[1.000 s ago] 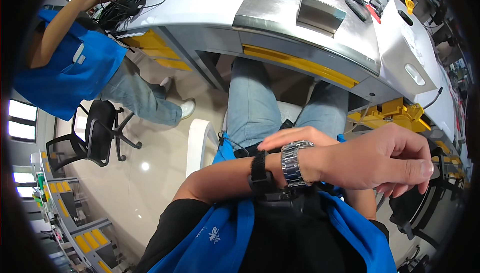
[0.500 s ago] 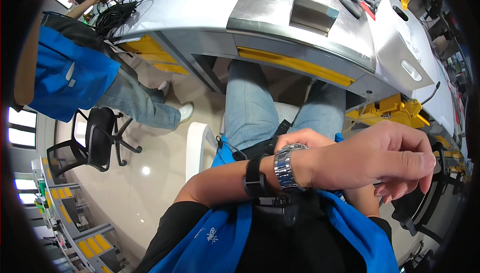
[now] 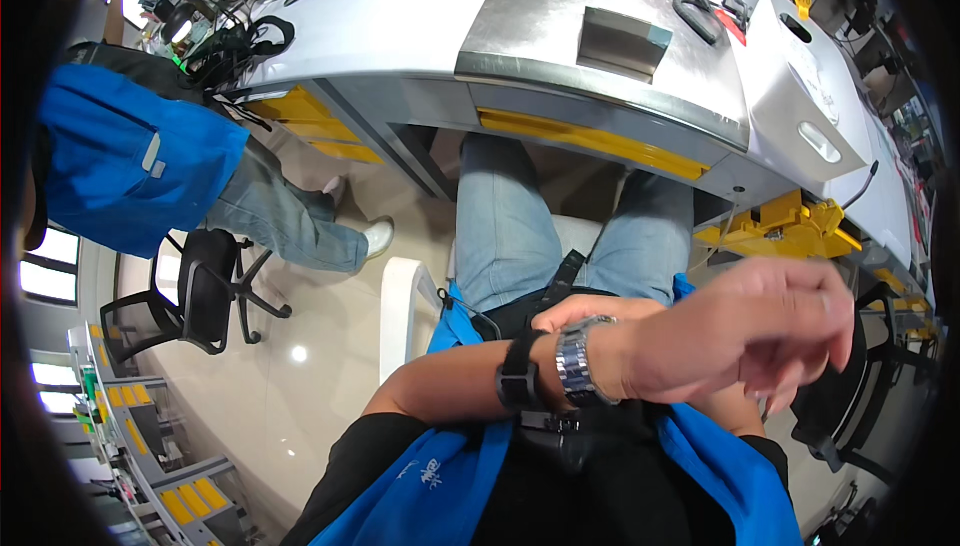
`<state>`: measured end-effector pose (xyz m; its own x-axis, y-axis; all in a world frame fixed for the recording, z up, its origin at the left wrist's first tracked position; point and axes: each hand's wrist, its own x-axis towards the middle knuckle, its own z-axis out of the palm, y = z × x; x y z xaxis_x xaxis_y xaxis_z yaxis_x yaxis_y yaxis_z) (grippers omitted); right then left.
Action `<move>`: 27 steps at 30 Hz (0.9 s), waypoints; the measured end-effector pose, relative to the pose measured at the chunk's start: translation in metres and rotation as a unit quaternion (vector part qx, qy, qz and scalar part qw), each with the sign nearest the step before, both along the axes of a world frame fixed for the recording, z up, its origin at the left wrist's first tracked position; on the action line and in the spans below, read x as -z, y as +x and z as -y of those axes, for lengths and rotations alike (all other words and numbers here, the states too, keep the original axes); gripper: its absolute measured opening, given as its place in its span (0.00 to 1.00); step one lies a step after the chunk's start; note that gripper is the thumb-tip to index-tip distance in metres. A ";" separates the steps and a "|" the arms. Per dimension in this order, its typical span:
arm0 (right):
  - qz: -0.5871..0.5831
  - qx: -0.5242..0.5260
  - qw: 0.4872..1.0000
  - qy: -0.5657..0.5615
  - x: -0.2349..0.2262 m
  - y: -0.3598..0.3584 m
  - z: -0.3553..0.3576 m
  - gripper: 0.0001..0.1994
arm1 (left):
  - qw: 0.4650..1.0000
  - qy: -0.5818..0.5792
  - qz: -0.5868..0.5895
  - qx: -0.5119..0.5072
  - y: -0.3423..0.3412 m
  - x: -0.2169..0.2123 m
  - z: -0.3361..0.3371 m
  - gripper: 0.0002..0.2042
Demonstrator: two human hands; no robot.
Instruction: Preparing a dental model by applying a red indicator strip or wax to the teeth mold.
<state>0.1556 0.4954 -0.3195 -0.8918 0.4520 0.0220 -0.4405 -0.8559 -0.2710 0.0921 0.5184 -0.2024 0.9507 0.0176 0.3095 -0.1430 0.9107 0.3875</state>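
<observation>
My left forearm crosses my lap from the lower left, with a metal wristwatch (image 3: 573, 361) and a black band (image 3: 520, 383) on the wrist. My left hand (image 3: 740, 331) hangs at the right, above my blue vest (image 3: 440, 476). Its fingers curl downward and are blurred, and I see nothing in them. My right hand (image 3: 722, 408) lies mostly hidden beneath the left one, with only a strip of skin showing. My legs in light jeans (image 3: 505, 226) reach under the workbench.
Ahead is a white workbench (image 3: 400, 26) with a steel plate, a small metal box (image 3: 622, 41), a white case (image 3: 805, 96) and yellow drawers (image 3: 590, 136). A person in a blue vest (image 3: 130, 161) stands at the left. A black office chair (image 3: 195, 296) is nearby.
My left hand has shifted slightly and its fingers have curled further, now blurred. The person at the left has dropped the raised arm and sits lower in the frame.
</observation>
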 end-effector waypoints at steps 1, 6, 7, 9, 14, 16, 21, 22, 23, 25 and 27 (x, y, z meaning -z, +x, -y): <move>0.017 0.014 1.000 0.022 0.003 -0.001 0.000 0.14 | 0.999 -0.007 0.010 -0.031 0.000 0.001 -0.005 0.13; 0.102 0.106 0.981 0.128 0.014 0.001 0.000 0.15 | 0.980 -0.125 0.132 -0.082 -0.006 0.003 -0.043 0.18; 0.119 0.128 0.973 0.148 0.016 0.002 0.001 0.15 | 0.978 -0.143 0.131 -0.078 -0.004 0.005 -0.047 0.18; 0.158 0.155 0.957 0.189 0.016 0.001 -0.002 0.15 | 0.976 -0.157 0.129 -0.080 -0.008 0.011 -0.058 0.17; 0.251 0.223 0.896 0.291 0.021 0.001 -0.001 0.16 | 0.970 -0.217 0.092 -0.058 0.000 0.022 -0.056 0.16; 0.288 0.244 0.866 0.329 0.021 0.000 0.000 0.16 | 0.968 -0.232 0.053 -0.085 -0.002 0.020 -0.058 0.16; 0.356 0.272 0.783 0.432 0.013 0.002 -0.005 0.20 | 0.966 -0.199 0.113 -0.121 -0.007 0.016 -0.071 0.13; 0.354 0.272 0.784 0.432 -0.001 0.004 -0.006 0.20 | 0.966 -0.199 0.111 -0.122 -0.010 0.015 -0.077 0.13; 0.350 0.218 0.829 0.377 -0.016 0.006 -0.006 0.20 | 0.965 -0.187 0.121 -0.139 -0.014 0.014 -0.084 0.11; 0.339 0.142 0.887 0.279 -0.025 0.006 -0.005 0.18 | 0.960 -0.178 0.134 -0.170 -0.023 0.009 -0.094 0.09; 0.340 0.151 0.874 0.313 -0.017 0.003 0.002 0.18 | 0.957 -0.180 0.146 -0.176 -0.028 0.008 -0.107 0.08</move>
